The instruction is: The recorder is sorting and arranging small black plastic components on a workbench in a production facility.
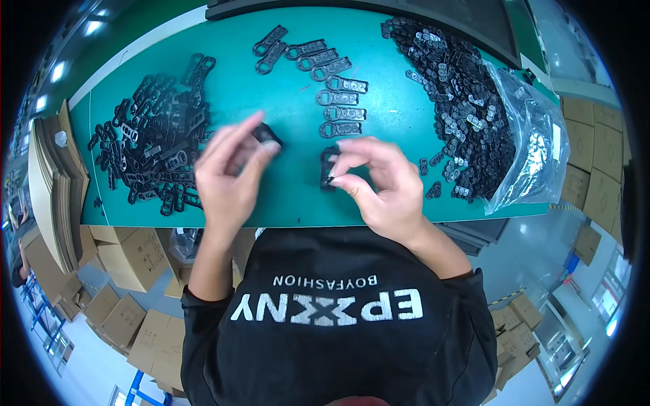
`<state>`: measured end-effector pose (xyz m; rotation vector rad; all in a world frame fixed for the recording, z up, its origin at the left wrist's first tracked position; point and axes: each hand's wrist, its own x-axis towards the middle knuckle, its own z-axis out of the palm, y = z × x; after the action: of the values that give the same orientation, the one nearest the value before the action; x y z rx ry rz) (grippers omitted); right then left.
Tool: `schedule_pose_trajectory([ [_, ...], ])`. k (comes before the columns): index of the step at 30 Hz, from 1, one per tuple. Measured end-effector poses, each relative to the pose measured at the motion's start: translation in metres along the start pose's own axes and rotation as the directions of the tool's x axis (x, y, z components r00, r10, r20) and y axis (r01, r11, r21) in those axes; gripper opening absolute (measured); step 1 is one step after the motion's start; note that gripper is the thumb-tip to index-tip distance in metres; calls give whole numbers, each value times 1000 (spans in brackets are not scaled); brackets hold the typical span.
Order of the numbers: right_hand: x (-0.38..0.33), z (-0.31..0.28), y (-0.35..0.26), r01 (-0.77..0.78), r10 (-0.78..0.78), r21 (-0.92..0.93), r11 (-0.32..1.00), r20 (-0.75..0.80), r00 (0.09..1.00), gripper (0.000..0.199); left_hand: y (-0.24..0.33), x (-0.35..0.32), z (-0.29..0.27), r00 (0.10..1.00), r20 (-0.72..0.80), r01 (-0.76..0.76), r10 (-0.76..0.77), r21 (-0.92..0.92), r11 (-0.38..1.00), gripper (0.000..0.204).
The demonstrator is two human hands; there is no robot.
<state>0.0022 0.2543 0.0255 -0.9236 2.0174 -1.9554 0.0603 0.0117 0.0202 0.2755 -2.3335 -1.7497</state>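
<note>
My left hand (230, 169), blurred by motion, pinches a small black plastic piece (269, 134) between thumb and fingers above the middle of the table. To its right, my right hand (386, 186) has its thumb and fingertips closed on a long black plastic part (328, 166) with a ring-shaped end, which stands near the table's front. Beyond the right hand, several similar black parts (342, 114) with a ring at one end lie in a column, and the row curves away to the far left. Fingers partly hide both held pieces.
A heap of long black parts (159, 135) covers the green table's (284, 196) left side. Many smaller black pieces (467, 115) spread across the right, beside a clear plastic bag (531, 149). Cardboard sheets (57, 189) stand at the left edge, and cardboard boxes (135, 260) sit below.
</note>
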Motion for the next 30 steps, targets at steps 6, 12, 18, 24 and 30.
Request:
schedule_pose_trajectory([
  [6,-15,-1,13,165,-168,-82,983,-31,985,46,20,1,2,937,175,-349,302,471,810,40],
  [12,-20,-5,8,283,-284,-71,956,0,959,53,1,-17,16,813,583,71,-15,-74,995,37],
  [18,-48,-24,11,-167,147,-101,981,-180,973,56,-8,-21,36,866,318,-497,385,471,729,45],
  [24,-49,-21,9,-265,259,-16,964,-168,951,59,-6,-23,24,894,277,-443,352,430,787,51],
  [30,-45,-17,5,-256,239,-114,960,-138,961,59,-5,-24,32,903,295,-419,312,449,789,61],
])
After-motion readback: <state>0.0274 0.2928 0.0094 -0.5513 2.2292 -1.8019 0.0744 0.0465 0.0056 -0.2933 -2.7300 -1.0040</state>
